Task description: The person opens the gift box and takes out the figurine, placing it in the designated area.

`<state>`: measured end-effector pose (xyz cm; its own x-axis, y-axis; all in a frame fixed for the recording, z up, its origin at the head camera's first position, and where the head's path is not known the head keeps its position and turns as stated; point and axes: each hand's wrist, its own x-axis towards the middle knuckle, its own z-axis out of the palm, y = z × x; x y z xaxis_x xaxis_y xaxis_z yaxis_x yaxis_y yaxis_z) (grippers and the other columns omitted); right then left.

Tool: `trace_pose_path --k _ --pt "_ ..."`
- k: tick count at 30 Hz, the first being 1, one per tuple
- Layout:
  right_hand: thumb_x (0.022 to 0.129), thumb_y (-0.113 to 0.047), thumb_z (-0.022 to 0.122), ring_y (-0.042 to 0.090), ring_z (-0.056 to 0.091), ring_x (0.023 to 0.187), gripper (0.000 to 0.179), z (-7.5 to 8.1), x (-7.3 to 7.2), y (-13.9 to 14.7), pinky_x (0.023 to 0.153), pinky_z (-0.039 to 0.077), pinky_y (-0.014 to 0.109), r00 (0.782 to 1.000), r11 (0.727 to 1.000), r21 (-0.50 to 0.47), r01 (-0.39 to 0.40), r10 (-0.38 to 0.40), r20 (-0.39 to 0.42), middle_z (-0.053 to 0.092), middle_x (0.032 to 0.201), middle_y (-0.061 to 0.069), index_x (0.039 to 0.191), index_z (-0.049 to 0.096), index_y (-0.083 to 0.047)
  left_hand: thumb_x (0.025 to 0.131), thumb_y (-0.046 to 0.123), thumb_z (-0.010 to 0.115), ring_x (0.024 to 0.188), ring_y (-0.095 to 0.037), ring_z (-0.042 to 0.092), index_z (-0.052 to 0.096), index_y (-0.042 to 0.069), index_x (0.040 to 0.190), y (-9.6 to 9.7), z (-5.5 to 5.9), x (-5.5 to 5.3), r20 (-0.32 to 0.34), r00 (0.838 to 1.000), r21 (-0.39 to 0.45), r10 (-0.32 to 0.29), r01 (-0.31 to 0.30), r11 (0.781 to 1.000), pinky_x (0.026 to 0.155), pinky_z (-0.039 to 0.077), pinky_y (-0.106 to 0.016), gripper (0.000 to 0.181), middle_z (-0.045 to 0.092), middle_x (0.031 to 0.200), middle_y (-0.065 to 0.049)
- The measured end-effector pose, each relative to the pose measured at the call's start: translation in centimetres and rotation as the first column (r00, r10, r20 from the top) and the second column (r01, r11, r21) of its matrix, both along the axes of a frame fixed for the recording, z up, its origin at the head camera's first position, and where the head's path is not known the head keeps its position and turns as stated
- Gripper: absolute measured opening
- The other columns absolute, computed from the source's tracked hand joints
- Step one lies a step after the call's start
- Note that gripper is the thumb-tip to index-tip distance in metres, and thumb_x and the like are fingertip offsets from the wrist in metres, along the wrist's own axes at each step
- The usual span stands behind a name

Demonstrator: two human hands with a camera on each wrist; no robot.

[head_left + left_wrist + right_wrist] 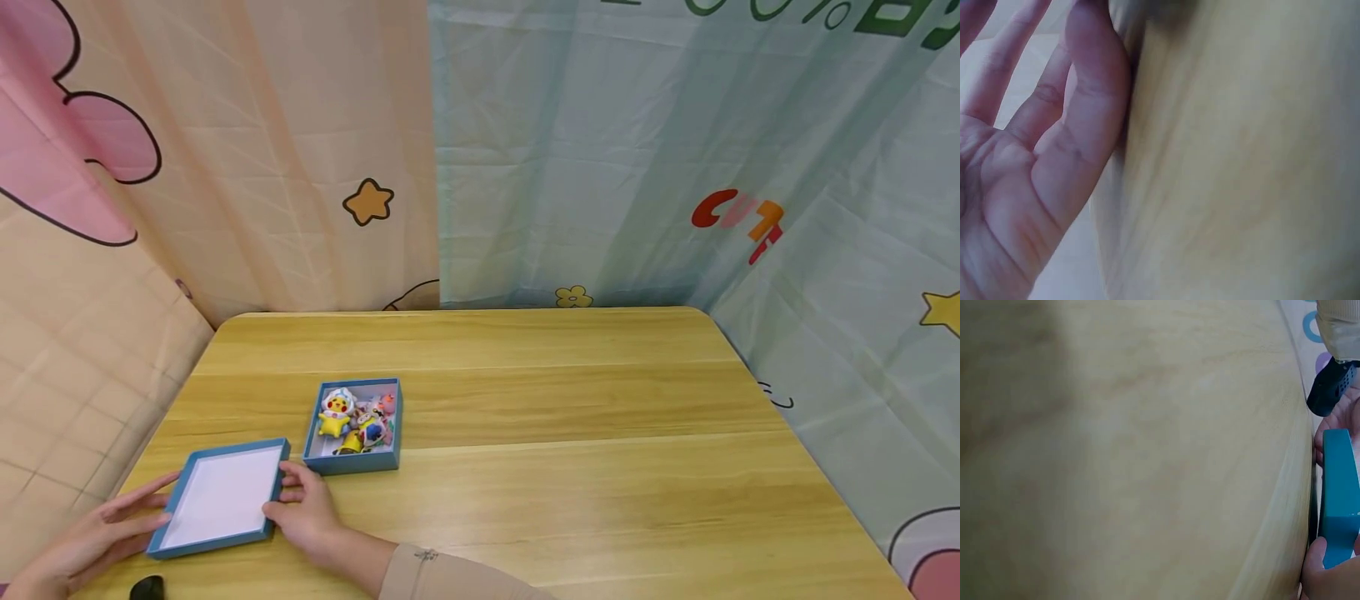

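In the head view, a shallow blue box lid with a white inside sits at the front left of the table, open side up. My right hand grips its right edge between thumb and curled fingers. At the lid's left edge, my left hand has its fingers fairly straight, with fingertips right at the rim. The left wrist view shows the left palm and the spread fingers; the lid is out of sight there. The lid's blue side shows in the right wrist view.
Just behind and right of the lid stands a blue box holding several small toy figures, one a yellow figure with a star. A dark object lies at the near edge. Printed curtains hang behind the wooden table.
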<state>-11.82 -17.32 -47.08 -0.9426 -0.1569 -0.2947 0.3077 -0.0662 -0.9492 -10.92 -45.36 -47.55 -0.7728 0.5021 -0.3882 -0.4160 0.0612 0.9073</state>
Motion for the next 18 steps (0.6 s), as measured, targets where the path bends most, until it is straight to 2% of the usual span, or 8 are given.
trace_pose_path --k 2,5,9,14,18 --pt "0.071 0.013 0.067 0.007 0.050 0.076 0.047 0.03 -0.02 0.06 0.061 0.047 0.019 1.000 1.000 0.009 -0.005 0.005 0.000 0.049 0.088 -0.008 0.108 0.062 -0.015 0.100 0.006 0.033 0.098 -0.004 0.056 0.049 0.057 0.114 0.09 0.05 -0.02 -0.020 1.000 -0.041 0.003 -0.003 0.999 0.083 0.048 -0.024 0.055 0.042 0.107 0.019" --pt "0.070 0.015 0.066 0.007 0.050 0.075 0.049 -0.04 -0.04 0.08 0.060 0.047 0.019 1.000 1.000 0.016 -0.007 0.007 -0.010 0.049 0.087 -0.008 0.109 0.063 -0.015 0.099 0.005 0.034 0.099 -0.004 0.055 0.049 0.055 0.117 0.25 -0.03 -0.05 -0.048 0.999 -0.029 0.003 -0.004 1.000 0.084 0.047 -0.023 0.056 0.042 0.109 0.017" --pt "0.068 0.019 0.064 0.006 0.049 0.074 0.053 -0.20 -0.06 0.03 0.057 0.049 0.020 1.000 1.000 0.022 0.007 -0.006 -0.023 0.049 0.086 -0.008 0.108 0.064 -0.015 0.098 0.005 0.038 0.097 0.000 0.055 0.051 0.055 0.113 0.48 -0.25 0.02 -0.071 0.997 -0.064 0.043 -0.047 0.997 0.082 0.048 -0.020 0.054 0.046 0.107 0.020" --pt "0.067 0.020 0.063 0.007 0.049 0.074 0.054 -0.04 -0.02 0.11 0.057 0.049 0.021 1.000 1.000 0.027 0.009 -0.008 -0.023 0.049 0.085 -0.008 0.108 0.064 -0.015 0.097 0.007 0.041 0.094 0.005 0.054 0.052 0.056 0.108 0.45 -0.31 0.01 -0.067 0.996 -0.129 0.058 -0.067 0.989 0.080 0.048 -0.020 0.051 0.045 0.102 0.027" --pt "0.067 0.020 0.064 0.007 0.049 0.074 0.054 0.04 0.01 0.18 0.056 0.049 0.022 1.000 1.000 0.031 0.005 -0.005 -0.020 0.049 0.085 -0.008 0.108 0.064 -0.015 0.097 0.007 0.042 0.094 0.006 0.054 0.052 0.056 0.108 0.49 -0.22 0.01 -0.061 0.997 -0.125 0.055 -0.062 0.990 0.080 0.048 -0.021 0.051 0.045 0.102 0.026"
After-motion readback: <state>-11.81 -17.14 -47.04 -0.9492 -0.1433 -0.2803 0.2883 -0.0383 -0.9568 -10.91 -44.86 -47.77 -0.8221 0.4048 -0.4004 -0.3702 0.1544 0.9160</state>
